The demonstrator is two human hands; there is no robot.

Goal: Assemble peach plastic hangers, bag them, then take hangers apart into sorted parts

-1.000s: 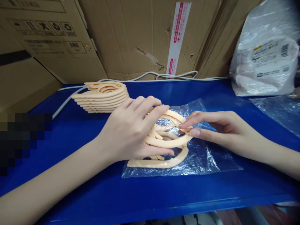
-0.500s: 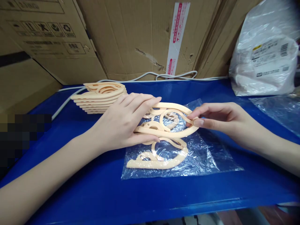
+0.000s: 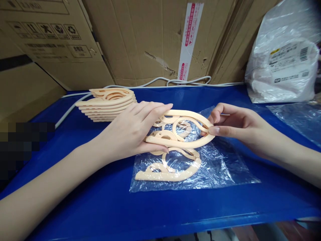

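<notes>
A cream plastic folding hanger (image 3: 193, 144) is folded into a loop between my two hands. My left hand (image 3: 140, 129) lies over its left part, with the thumb along the near side and the fingers across the far side. At the rounded right end, my right hand (image 3: 233, 122) pinches the hanger between thumb and fingers. Beneath it, a similar hanger (image 3: 173, 176) rests inside a clear plastic bag (image 3: 225, 174), partly covered by the held one. Just behind my left hand stands a stack of the same folded hangers (image 3: 105, 104).
The blue tabletop (image 3: 100, 201) carries everything. Cardboard boxes (image 3: 140, 40) line the back, with a white cable (image 3: 155, 80) along their base. A filled white plastic bag with a label (image 3: 283, 67) stands at the back right, near a clear film (image 3: 298, 117).
The held hanger has shifted slightly right, and the fingers of my right hand have lifted and curled a little at its end. My left hand has barely moved.
</notes>
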